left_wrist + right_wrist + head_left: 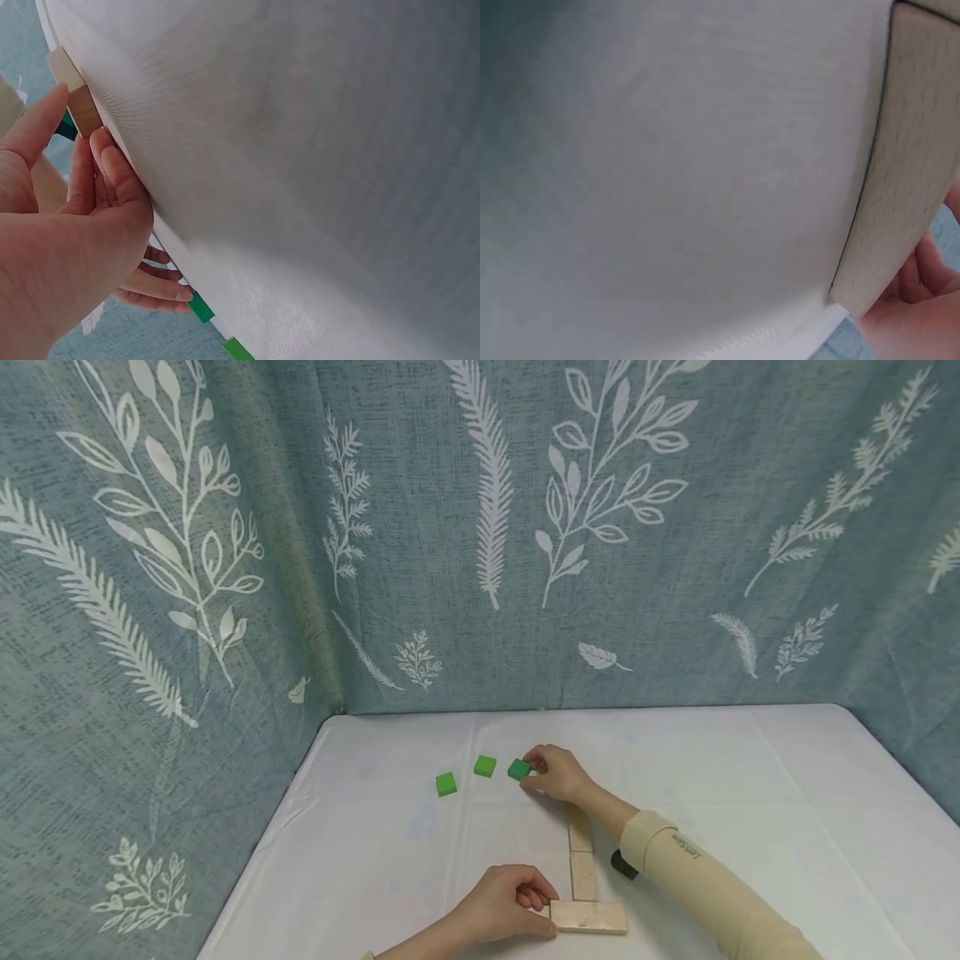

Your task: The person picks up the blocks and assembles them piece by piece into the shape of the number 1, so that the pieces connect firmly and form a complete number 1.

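Note:
My left hand [504, 902] pinches the left end of a pale wooden block [588, 917], which lies crosswise near the table's front. In the left wrist view, the thumb and fingers bear on opposite sides of this block [86, 109]. Farther off, my right hand [558, 772] pinches a small dark green block [518, 769] by its right side, at the table surface. Two wooden blocks, a near one [582, 875] and a far one [579, 828], run end to end away from the crosswise block. The right hand and forearm partly cover the far one.
Two light green blocks, one nearer [446, 784] and one farther [485, 766], lie left of the dark green one. A small black object [623, 865] lies beside the wooden row, partly behind the right sleeve [697, 868]. Patterned curtains [450, 527] border the white-covered table [765, 810].

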`<control>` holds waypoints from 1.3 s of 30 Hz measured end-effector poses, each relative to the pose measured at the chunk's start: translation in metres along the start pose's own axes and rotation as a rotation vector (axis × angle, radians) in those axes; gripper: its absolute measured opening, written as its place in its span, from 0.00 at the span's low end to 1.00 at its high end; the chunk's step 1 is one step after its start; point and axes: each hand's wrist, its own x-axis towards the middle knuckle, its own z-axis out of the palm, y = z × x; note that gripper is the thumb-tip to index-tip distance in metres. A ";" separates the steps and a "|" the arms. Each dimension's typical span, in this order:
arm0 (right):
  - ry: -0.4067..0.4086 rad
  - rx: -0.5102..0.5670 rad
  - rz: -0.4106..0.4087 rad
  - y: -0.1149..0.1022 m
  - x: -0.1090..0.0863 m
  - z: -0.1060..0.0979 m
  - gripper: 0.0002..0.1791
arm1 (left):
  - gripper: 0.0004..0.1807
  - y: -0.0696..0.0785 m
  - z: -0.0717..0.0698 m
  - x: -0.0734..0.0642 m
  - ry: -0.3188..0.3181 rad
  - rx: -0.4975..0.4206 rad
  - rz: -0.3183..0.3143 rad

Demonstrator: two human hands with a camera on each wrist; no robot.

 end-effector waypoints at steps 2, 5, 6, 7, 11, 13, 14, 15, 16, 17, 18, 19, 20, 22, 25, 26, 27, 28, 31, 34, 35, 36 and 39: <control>0.004 -0.003 -0.006 0.001 0.000 0.000 0.17 | 0.13 0.000 0.000 0.000 0.000 -0.001 0.001; 0.007 -0.001 -0.009 0.001 -0.001 0.000 0.17 | 0.13 0.001 0.000 0.000 -0.001 -0.007 0.005; 0.008 0.000 -0.010 0.002 -0.002 0.000 0.17 | 0.13 0.000 0.000 0.000 -0.002 -0.008 0.008; 0.007 0.003 -0.010 0.001 -0.002 0.000 0.17 | 0.13 0.000 0.000 0.000 -0.002 -0.010 0.009; 0.004 0.030 -0.018 0.001 -0.005 -0.002 0.18 | 0.13 0.000 0.000 0.000 -0.001 -0.009 0.020; 0.002 0.048 -0.020 0.001 -0.007 -0.004 0.18 | 0.13 0.000 0.000 0.000 0.002 -0.006 0.024; 0.001 0.057 -0.022 0.001 -0.008 -0.005 0.18 | 0.13 0.000 0.000 0.000 0.002 -0.004 0.024; -0.002 0.067 -0.020 0.001 -0.009 -0.006 0.18 | 0.13 -0.001 0.000 0.000 0.004 -0.003 0.024; -0.005 0.075 -0.018 0.002 -0.010 -0.006 0.17 | 0.13 0.000 0.000 0.000 0.005 -0.002 0.023; -0.008 0.084 -0.011 0.002 -0.010 -0.007 0.17 | 0.13 0.000 0.000 0.000 0.004 -0.001 0.021; -0.010 0.092 -0.001 0.003 -0.011 -0.008 0.17 | 0.13 0.000 0.000 0.000 0.003 -0.001 0.019; -0.011 0.100 0.007 0.004 -0.012 -0.009 0.17 | 0.13 0.000 0.000 0.000 0.003 0.001 0.017; -0.010 0.107 0.016 0.004 -0.013 -0.010 0.18 | 0.13 0.000 0.000 0.000 0.002 0.002 0.013; -0.006 0.123 0.036 0.006 -0.014 -0.012 0.18 | 0.13 0.000 0.000 0.000 0.004 0.008 0.007; 0.005 0.145 0.057 0.008 -0.016 -0.014 0.18 | 0.13 0.001 0.000 0.000 0.004 0.010 -0.003; 0.006 0.152 0.065 0.008 -0.017 -0.015 0.19 | 0.13 0.001 0.000 0.000 0.004 0.009 -0.004; 0.008 0.161 0.071 0.008 -0.018 -0.016 0.18 | 0.13 0.001 0.000 0.000 0.003 0.008 -0.003; 0.009 0.166 0.079 0.008 -0.019 -0.018 0.19 | 0.13 0.001 0.000 0.000 0.001 0.004 -0.003; 0.015 0.184 0.101 0.010 -0.021 -0.021 0.19 | 0.13 0.001 0.000 0.000 -0.003 -0.002 0.009; 0.020 0.210 0.120 0.012 -0.024 -0.024 0.20 | 0.13 0.000 0.000 0.000 -0.007 -0.003 0.018; 0.020 0.226 0.127 0.013 -0.025 -0.025 0.20 | 0.13 0.000 0.000 0.000 -0.007 -0.003 0.019; 0.018 0.237 0.130 0.014 -0.027 -0.026 0.20 | 0.13 0.000 0.000 0.000 -0.005 0.000 0.019; 0.019 0.264 0.149 0.019 -0.030 -0.028 0.21 | 0.13 0.000 0.000 0.000 -0.003 0.002 0.016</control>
